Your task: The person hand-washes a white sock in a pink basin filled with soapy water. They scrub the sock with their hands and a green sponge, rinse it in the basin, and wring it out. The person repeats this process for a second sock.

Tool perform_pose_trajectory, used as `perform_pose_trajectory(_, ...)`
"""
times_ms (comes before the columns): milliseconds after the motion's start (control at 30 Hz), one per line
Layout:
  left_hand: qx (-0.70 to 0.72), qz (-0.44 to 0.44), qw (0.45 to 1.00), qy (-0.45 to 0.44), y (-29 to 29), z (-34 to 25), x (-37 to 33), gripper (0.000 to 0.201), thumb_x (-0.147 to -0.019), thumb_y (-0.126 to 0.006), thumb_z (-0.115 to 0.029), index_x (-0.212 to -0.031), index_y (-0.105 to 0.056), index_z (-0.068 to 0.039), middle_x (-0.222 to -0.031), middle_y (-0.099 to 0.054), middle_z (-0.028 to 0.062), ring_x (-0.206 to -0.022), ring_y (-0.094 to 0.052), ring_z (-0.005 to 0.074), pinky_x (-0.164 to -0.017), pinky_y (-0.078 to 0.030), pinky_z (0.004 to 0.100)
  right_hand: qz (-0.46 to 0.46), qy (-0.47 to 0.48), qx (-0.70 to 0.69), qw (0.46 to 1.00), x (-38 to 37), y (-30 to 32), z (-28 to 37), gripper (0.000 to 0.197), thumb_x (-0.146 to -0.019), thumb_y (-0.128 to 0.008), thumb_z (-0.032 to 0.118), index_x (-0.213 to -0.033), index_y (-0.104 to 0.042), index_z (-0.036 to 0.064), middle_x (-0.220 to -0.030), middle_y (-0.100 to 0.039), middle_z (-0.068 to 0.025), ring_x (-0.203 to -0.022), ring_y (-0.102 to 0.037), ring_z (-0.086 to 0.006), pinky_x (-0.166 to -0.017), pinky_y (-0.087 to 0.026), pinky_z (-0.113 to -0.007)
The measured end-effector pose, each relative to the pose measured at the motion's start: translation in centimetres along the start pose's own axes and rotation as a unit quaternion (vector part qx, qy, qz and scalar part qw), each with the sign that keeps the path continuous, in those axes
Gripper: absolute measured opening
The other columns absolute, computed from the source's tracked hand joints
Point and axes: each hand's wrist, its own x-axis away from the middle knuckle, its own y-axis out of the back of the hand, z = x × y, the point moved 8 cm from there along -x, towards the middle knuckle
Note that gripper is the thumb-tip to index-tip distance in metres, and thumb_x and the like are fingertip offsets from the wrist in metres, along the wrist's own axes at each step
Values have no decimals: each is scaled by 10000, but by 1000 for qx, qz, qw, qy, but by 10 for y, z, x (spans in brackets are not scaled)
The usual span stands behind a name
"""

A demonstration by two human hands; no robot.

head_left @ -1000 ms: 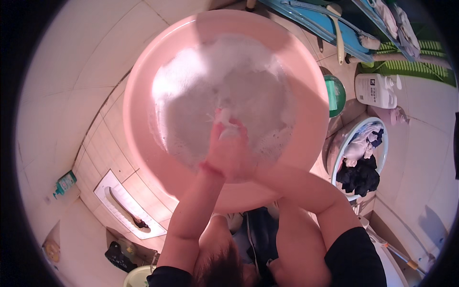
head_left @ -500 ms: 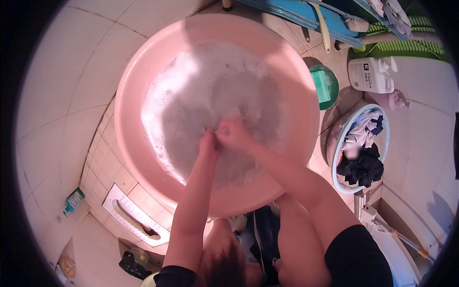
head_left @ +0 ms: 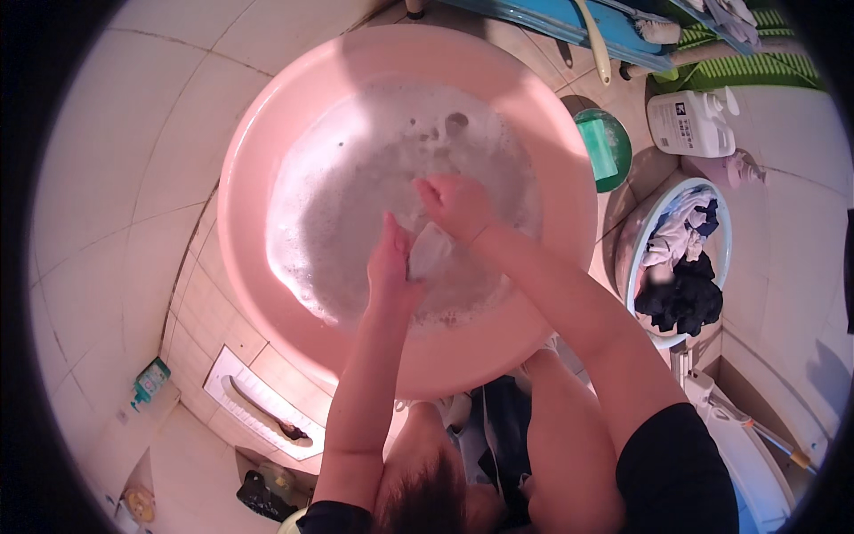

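Note:
A large pink basin [head_left: 258, 151] of sudsy greyish water stands in front of me. Over the water I have a small wet white cloth [head_left: 431, 252], its lower part showing between my hands. My right hand [head_left: 455, 205] is closed on the upper part of it, knuckles up. On the other side, my left hand [head_left: 391, 258] grips its left edge, with the fingers pointing away from me. Foam and glare hide how far the cloth runs under the right fingers.
Right of the basin are a green bowl [head_left: 623, 147] with a green soap bar [head_left: 598, 149], a white pump bottle [head_left: 689, 123] and a pale blue-rimmed tub [head_left: 637, 254] of clothes. A brush handle [head_left: 594, 40] juts in above. A squat toilet [head_left: 218, 378] lies lower left.
My hands were together low in the suds; now they are apart, the right one farther away and rightward. The white cloth shows between them. The whole view has shifted slightly.

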Motion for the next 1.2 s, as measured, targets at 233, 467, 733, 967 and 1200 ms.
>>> perform_pose_trajectory(233, -455, -8, 857, -241, 23, 0, -47, 294, -871, -480, -270, -914, -527, 17, -831, -564, 65, -786, -507, 166, -707, -410, 307, 168, -321, -287, 887, 51, -89, -68, 381, -830, -529, 415, -1021, -553, 87, -898, -605, -75, -791, -586, -209, -694, -465, -337)
perform_pose_trajectory(467, -741, -83, 494, -448, -42, -26, 40, 600, -823, -411, -84, -1345, -136, 26, -1406, -162, 189, -1314, -139, 246, -1052, -167, 350, 244, -343, -687, 592, 57, -70, 30, 382, -801, -618, 206, -1137, -482, 85, -962, -563, -66, -767, -561, -141, -640, -475, -271)
perform_pose_trajectory(733, -322, -124, 793, -501, 50, -143, 106, 370, -874, -424, -166, -1183, -365, 29, -1196, -418, 150, -1133, -386, 236, -928, -350, 352, 109, -78, -522, 842, 17, 33, 154, 225, -797, -585, 254, -776, -617, 32, -600, -549, -26, -525, -492, -109, -498, -395, -276)
perform_pose_trajectory(967, -460, -260, 732, -430, 132, -111, 136, 404, -841, -547, -264, -1120, -429, 4, -1109, -452, 117, -915, -469, 214, -771, -422, 315, 80, -118, -96, 985, 46, -17, 35, 485, -808, -463, 471, -670, -628, 36, -623, -589, -165, -615, -581, -305, -631, -454, -423)
perform_pose_trajectory(1200, -533, -291, 656, -448, 189, -95, 160, 405, -820, -562, -228, -1105, -436, 31, -1066, -476, 145, -904, -474, 238, -779, -392, 332, -121, -161, -147, 968, 113, 162, -25, 337, -810, -502, 400, -850, -626, 89, -764, -621, -126, -720, -599, -304, -658, -479, -360)
